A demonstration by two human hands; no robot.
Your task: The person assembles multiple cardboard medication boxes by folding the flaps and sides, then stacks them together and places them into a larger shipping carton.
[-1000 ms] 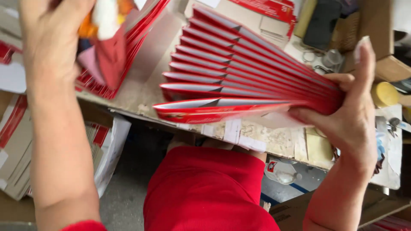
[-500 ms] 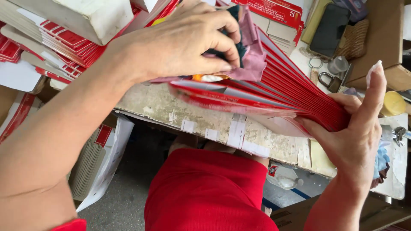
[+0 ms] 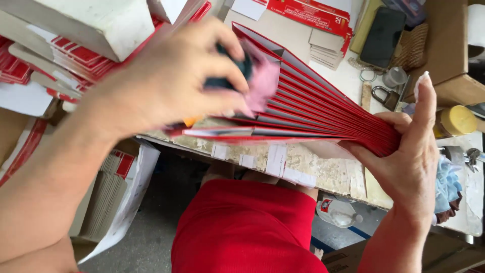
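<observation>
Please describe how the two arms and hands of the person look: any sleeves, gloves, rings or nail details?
Both forearms are bare; no sleeves, gloves, watch or bracelet show. The left hand is motion-blurred, so its nails cannot be judged. The right hand has a long, pale, pointed thumbnail; no ring shows on either hand. The person wears red clothing on the lap.

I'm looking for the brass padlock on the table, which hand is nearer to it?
Right. The right hand, gripping the fanned red cards, sits just below the padlock; the left hand is far across the fan.
</observation>
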